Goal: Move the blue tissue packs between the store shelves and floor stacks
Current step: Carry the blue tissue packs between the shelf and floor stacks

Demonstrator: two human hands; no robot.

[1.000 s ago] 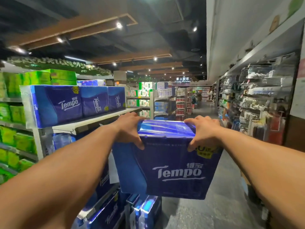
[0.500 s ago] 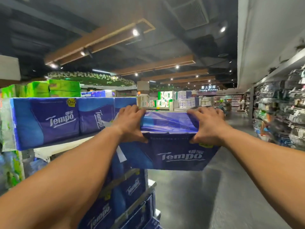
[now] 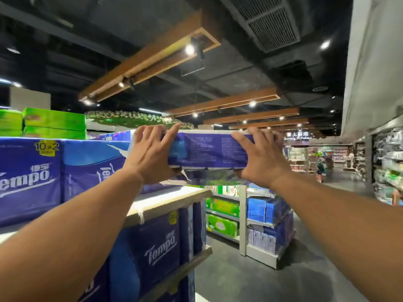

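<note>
Presently both hands, left hand (image 3: 150,153) and right hand (image 3: 259,158), clasp a blue plastic-wrapped tissue pack (image 3: 207,149) above the pale shelf's (image 3: 170,199) end edge; next, probably, lowering it beside shelved packs (image 3: 30,177).

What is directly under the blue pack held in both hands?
Under the held pack lies the shelf board, with a gap between. Whether its far end already rests there is hidden.

We hold a blue tissue pack (image 3: 207,150) at head height — left hand (image 3: 150,154) and right hand (image 3: 259,158) gripping its two ends — above the bare end of the top shelf (image 3: 174,198), beside the shelved Tempo packs (image 3: 65,175).
</note>
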